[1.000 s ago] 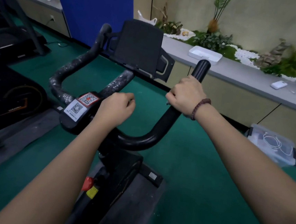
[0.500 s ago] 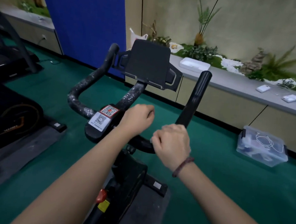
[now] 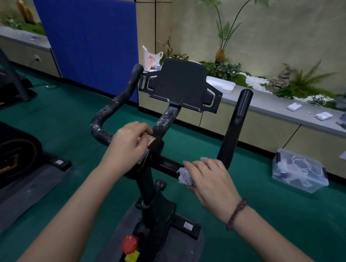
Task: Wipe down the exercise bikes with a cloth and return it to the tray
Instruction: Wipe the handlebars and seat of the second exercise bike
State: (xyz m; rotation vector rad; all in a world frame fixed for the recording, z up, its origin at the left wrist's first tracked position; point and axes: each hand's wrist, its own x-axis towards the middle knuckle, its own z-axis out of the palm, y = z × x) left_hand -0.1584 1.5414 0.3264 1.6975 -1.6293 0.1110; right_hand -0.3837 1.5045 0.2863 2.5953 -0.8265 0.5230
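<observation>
Right hand [image 3: 209, 181] slid cloth [image 3: 184, 175] along handlebar [image 3: 164, 163] — holder [image 3: 182, 84] partly hides tray [image 3: 223, 86].

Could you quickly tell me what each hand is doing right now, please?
Left hand: closed around the black exercise-bike handlebar at its centre.
Right hand: holding the crumpled pale grey cloth against the handlebar.
</observation>
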